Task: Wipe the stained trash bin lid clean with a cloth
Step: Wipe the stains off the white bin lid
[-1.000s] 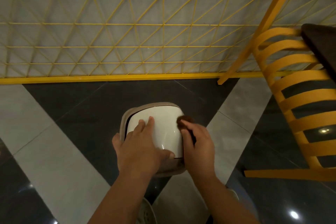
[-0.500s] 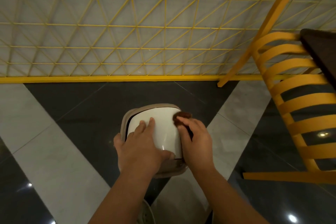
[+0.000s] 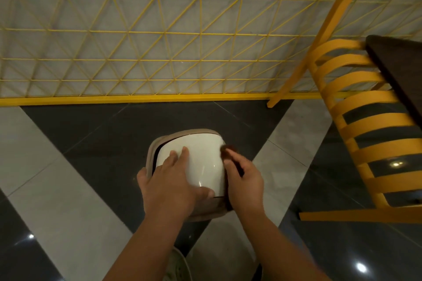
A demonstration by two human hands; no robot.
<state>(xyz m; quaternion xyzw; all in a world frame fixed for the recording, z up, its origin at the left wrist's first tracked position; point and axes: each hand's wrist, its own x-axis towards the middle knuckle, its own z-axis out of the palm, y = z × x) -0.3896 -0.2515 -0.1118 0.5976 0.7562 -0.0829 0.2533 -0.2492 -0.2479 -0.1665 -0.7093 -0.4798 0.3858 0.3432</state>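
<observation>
Wiping looks underway, not finished, but that's a judgement: no stain shows on the trash bin lid [image 3: 201, 162], whose white top reads clean and glossy w/ one small glint, and the dim light could hide marks. The bin [image 3: 196, 212] sits on the floor [image 3: 68, 189] where dark and pale tiles meet, just in front of the person, near the yellow mesh fence [image 3: 159, 52]. Left hand [image 3: 170, 180] lies flat on the lid's left half, fingers straight and spread, thumb along the near edge, prob. steadying it; it grips nothing. Right hand [image 3: 245, 180] is at the lid's right edge w/ fingers curled around a dark brown cloth [image 3: 228, 151], a wad of which sticks out past the fingertips and touches the lid's right rim. So the right side and edge seem to be the part in work; the area under the left palm can't be checked and likely still needs a pass, as does the beige collar around the lid. Contents of the bin: can't tell, lid is on, only a dark slit at the left side shows nothing inside. A yellow slatted chair [image 3: 365, 121] stands well apart at right, beside a dark tabletop [image 3: 399, 70].
</observation>
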